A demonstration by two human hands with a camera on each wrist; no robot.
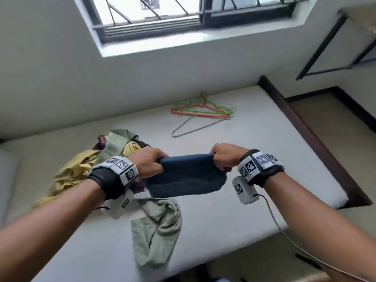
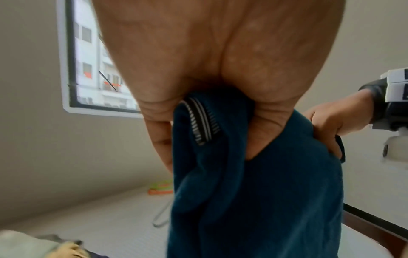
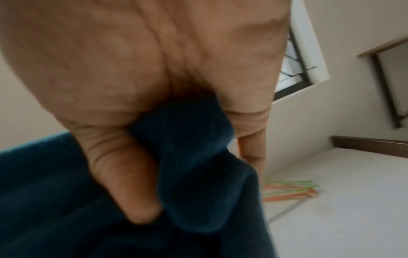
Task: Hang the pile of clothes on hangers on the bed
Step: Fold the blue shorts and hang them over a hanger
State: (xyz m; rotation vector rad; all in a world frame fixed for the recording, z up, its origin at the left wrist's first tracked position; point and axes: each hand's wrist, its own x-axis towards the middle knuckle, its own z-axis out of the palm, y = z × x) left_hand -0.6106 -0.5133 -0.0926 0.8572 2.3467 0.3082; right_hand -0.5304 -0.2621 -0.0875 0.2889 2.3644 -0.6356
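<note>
Navy cloth, a soft knit by the look of it, is stretched between my two hands above the bed: my left hand has its fingers curled round one bunched end of the navy garment, and my right hand clamps the other end the same way, so the top edge runs taut and the rest sags below. From the left wrist view I can see a striped band tucked into my left grip, perhaps a collar or a tag; I cannot tell which. Just under the garment a pale green garment trails toward the near edge of the bed, and to my left lies the rest of the pile, mustard, green and a dark print tangled together. Farther out, near the wall, the hangers lie in a loose stack of orange and green, with one thin wire hanger just this side of them. Beyond is the window. My judgement of the risks: I am gripping bunched fabric, so I may have the wrong edge and thread a hanger through a sleeve; letting go with one hand to reach the far hangers could drop the garment back onto the pile; and the stacked hangers look interlocked, so pulling one may drag others.
</note>
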